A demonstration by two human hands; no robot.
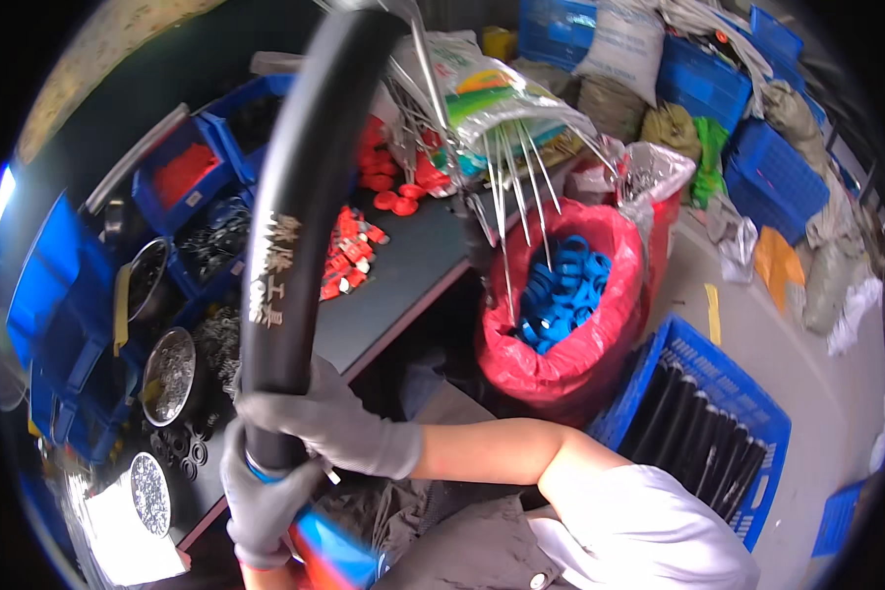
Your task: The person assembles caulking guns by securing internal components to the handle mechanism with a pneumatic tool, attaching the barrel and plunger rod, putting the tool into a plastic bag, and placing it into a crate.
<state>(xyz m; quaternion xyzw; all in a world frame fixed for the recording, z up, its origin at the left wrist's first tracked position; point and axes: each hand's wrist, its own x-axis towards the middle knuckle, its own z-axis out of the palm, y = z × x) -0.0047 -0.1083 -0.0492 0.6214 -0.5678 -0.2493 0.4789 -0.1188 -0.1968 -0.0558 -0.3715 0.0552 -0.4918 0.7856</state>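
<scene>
A thick black tube (295, 197) with pale printed characters stands tilted before me, its upper end reaching the top of the view. My right hand (324, 418), in a grey glove, wraps around it near its lower end. Just below, my left hand (265, 497), gloved in grey too, is closed around the tube's bottom end, where a sliver of blue shows. A blurred blue and red thing (339, 551) lies beneath the hands; its kind is unclear. Thin shiny metal prongs (511, 177) hang beyond the tube; I cannot tell whether they join it.
On the dark workbench (408, 265) lie red plastic parts (349, 256), blue bins (172, 177) and metal bowls of small parts (169, 376). A red sack (560, 364) holds blue rings (565, 285). A blue crate (772, 472) of black tubes stands at right, with sacks (624, 44) behind.
</scene>
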